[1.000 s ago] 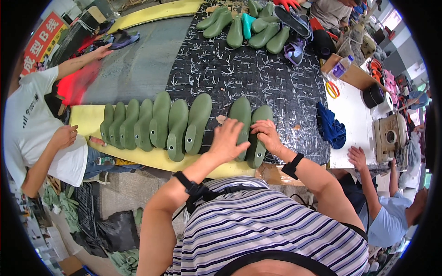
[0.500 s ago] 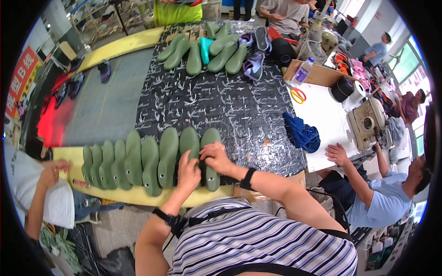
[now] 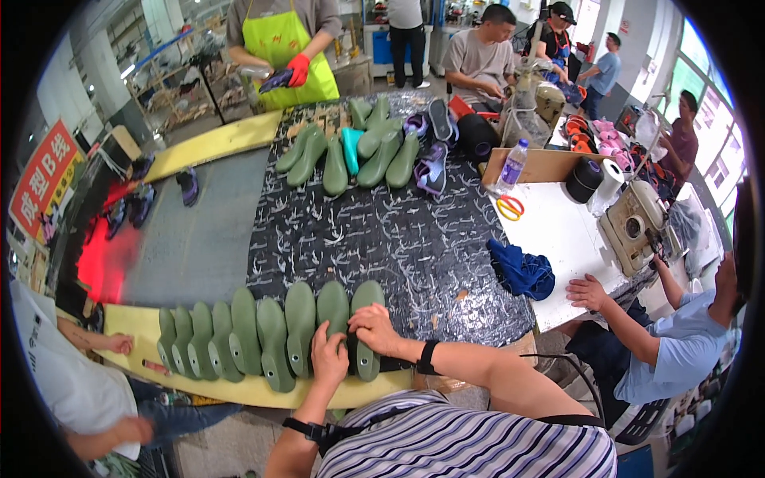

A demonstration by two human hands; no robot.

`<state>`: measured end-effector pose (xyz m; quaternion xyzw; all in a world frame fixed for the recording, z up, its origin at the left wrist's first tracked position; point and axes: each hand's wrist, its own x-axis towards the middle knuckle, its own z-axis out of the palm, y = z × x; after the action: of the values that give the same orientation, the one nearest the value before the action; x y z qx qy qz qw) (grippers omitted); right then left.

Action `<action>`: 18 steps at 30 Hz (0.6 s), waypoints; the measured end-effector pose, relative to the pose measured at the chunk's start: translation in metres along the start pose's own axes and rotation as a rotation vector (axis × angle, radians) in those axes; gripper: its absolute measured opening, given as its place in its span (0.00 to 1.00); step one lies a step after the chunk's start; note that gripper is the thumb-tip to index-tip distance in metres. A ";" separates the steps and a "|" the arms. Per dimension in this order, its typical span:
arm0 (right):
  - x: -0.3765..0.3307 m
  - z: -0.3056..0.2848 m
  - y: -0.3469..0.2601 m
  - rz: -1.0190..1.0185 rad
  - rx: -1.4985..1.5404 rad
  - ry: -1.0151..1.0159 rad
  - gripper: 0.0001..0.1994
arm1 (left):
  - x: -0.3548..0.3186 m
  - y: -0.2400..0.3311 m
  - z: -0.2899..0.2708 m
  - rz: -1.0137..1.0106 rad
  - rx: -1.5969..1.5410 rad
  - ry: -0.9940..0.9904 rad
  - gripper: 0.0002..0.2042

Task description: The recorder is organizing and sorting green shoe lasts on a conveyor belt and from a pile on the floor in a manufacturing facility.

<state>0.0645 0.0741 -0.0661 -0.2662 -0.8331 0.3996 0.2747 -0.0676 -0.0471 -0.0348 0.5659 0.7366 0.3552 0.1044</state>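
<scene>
A: State what has changed in the lower centre of the frame.

B: Both hands have drawn closer together at the right end of the row of green shoe lasts (image 3: 271,338). The left hand (image 3: 328,360) lies open on one last; the right hand (image 3: 374,328) curls loosely over the rightmost last (image 3: 366,315).

A: Location of the row?

B: On the bench (image 3: 414,239) near edge, unmoved; the lasts now touch side by side.

Eight green shoe lasts (image 3: 271,338) stand in one row, the two at its right end under the person's two hands, left hand (image 3: 328,360) and right hand (image 3: 374,328). Far beyond the hands lie six more green lasts (image 3: 374,155) and one teal last (image 3: 351,150).
</scene>
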 end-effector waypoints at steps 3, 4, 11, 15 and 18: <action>0.000 0.001 0.002 -0.014 0.009 0.008 0.10 | 0.003 0.001 0.001 -0.010 -0.009 0.007 0.10; -0.001 -0.001 0.001 -0.007 0.021 0.006 0.10 | 0.001 0.002 0.000 -0.018 -0.017 0.011 0.10; -0.001 0.001 0.006 -0.010 0.021 0.034 0.10 | 0.002 0.003 0.000 0.024 0.009 0.034 0.08; 0.000 0.002 0.005 -0.023 0.018 0.040 0.09 | 0.001 0.002 0.002 0.032 0.017 0.058 0.09; -0.001 0.001 0.002 -0.012 0.022 0.032 0.09 | 0.000 0.000 0.002 0.022 0.024 0.065 0.09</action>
<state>0.0649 0.0737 -0.0686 -0.2646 -0.8256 0.4030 0.2933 -0.0661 -0.0463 -0.0363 0.5633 0.7376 0.3657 0.0699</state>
